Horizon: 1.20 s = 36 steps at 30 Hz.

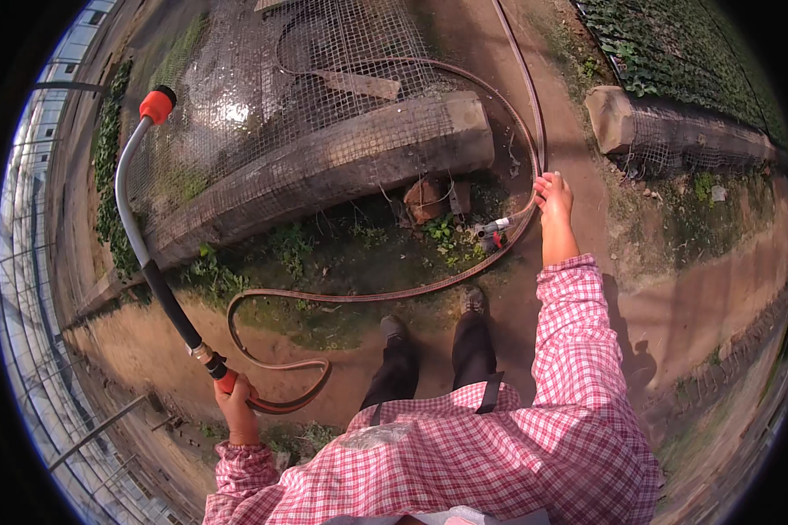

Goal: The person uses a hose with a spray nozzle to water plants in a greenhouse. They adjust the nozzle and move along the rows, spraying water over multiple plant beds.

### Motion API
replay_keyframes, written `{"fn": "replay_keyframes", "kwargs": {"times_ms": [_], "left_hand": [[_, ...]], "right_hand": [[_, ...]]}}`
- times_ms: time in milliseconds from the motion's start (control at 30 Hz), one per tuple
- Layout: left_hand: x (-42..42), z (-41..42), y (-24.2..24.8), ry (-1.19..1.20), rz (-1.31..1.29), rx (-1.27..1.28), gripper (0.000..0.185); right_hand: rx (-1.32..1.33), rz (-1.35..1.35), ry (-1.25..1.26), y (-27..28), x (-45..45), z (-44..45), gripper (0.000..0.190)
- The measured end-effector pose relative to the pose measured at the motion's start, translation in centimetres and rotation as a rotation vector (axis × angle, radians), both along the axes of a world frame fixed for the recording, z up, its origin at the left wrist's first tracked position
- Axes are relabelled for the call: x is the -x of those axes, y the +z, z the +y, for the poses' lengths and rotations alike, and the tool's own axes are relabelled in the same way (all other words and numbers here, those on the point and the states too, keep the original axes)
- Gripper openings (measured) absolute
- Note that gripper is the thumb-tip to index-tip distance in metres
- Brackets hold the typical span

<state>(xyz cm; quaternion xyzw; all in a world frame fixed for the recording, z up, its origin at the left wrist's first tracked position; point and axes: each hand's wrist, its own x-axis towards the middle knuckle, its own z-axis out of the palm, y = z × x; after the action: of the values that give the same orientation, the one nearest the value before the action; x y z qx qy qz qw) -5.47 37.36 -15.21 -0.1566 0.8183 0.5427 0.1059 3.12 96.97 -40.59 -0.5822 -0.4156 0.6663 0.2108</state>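
At the lower left, my left hand (238, 401) is closed round the orange grip of a watering wand (171, 305). The wand's bent metal tube rises to an orange and black head at the upper left. From the grip, a reddish-brown hose (368, 296) loops over the ground to the right and curves up the path. My right hand (554, 197) is raised at right of centre, over the hose, with its fingers partly curled; whether it grips the hose I cannot tell. A valve fitting (492, 227) with a red handle lies just left of that hand.
Wire mesh (361, 72) covers a bed edged by a concrete beam (341, 157). A brick chunk (425, 199) and weeds lie beside it. Another mesh-wrapped beam (689, 128) and leafy plants (670, 52) are at the upper right. My shoes (394, 328) stand on bare soil.
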Motion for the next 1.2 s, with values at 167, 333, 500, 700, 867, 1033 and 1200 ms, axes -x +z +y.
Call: {"fn": "replay_keyframes", "kwargs": {"times_ms": [167, 333, 500, 700, 867, 1033, 1200], "left_hand": [[0.3, -4.1, -2.1, 0.324, 0.072, 0.049, 0.016], [7.0, -6.6, -8.9, 0.337, 0.056, -0.001, 0.017], [6.1, -6.5, -10.0, 0.449, 0.079, 0.022, 0.022], [7.3, -6.8, -10.4, 0.469, 0.052, 0.064, 0.022], [6.9, -6.2, -10.5, 0.487, 0.001, 0.056, 0.020], [8.0, -6.6, -11.0, 0.486, -0.007, 0.052, 0.017], [7.9, -7.6, -10.7, 0.494, -0.007, 0.086, 0.017]], "right_hand": [[0.148, -0.603, 0.155, -29.9, -16.3, -4.6, 0.015], [-0.433, -0.443, 0.370, -53.1, -21.6, -5.0, 0.037], [0.239, -0.256, 0.465, -52.0, -16.3, -5.7, 0.029], [0.399, -0.287, 0.369, -48.0, -12.7, -7.0, 0.031], [0.565, -0.038, 0.074, -41.0, -7.9, -8.2, 0.045], [0.488, 0.012, -0.009, -43.6, -8.0, -8.7, 0.045], [0.444, 0.023, -0.026, -44.6, -8.6, -9.4, 0.046]]}}
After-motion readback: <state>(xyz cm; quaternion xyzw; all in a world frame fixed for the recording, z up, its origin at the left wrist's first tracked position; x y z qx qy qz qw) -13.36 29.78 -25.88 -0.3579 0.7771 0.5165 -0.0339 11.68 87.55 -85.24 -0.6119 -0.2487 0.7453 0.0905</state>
